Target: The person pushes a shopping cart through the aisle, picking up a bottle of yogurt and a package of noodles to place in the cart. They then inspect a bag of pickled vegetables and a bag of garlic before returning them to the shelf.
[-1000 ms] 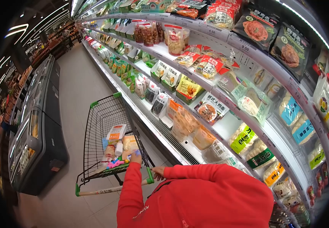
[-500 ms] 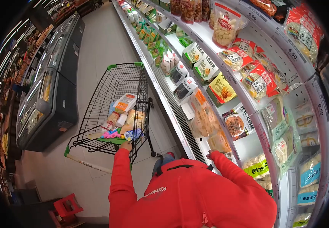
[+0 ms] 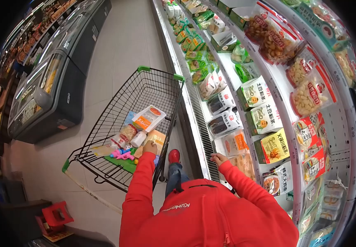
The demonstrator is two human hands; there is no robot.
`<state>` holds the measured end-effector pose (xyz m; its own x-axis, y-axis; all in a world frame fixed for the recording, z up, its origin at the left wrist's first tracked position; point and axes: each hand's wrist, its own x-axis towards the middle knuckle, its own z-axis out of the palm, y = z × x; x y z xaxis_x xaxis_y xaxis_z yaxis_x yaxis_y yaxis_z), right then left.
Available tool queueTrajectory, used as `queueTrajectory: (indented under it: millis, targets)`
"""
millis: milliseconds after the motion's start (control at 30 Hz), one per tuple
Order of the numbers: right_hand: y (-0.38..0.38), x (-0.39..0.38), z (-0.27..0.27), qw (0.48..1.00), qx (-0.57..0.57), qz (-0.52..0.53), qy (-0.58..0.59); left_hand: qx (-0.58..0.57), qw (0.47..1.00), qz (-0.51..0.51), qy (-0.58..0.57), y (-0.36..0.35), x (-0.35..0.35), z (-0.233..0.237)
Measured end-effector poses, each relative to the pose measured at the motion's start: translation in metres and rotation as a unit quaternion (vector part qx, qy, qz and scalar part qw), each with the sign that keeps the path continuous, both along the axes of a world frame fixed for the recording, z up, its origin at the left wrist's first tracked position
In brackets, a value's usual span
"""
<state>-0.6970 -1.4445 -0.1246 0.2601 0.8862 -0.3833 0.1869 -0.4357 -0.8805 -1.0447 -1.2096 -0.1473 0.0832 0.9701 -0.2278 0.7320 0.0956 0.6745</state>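
My left hand is over the near right part of the black wire shopping cart, its fingers closed; what they hold, if anything, is hidden. Beneath and around it lie a yellowish flat package, a white bottle, a bag of pale food and a pink-and-blue toy-like item. Farther in is a white-and-orange packet. Beside the chilled shelf's front grille, my right hand has its fingers curled with nothing visible in them. Close to it are clear packs of flat, tan food.
Refrigerated shelves on the right carry boxed noodles, a yellow packet and bagged foods. Grey chest freezers line the left side of the tiled aisle. A red folding stool-like object stands at lower left.
My view has shifted, and the shelf goods appear farther right and nearer. My left hand is now farther over the cart's contents. The right hand remains beside the shelf edge.
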Motion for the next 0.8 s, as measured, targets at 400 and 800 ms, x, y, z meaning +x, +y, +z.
queueTrajectory:
  millis: [400,800]
  targets:
    - [0.326,-0.147,0.067,0.926,0.051,0.342,-0.152,-0.178,0.931,0.284,-0.141,0.135,0.008,-0.177]
    - [0.369,-0.148,0.038,0.886,-0.013,0.418,-0.199,-0.05,0.95,0.219,-0.216,0.163,0.009,-0.127]
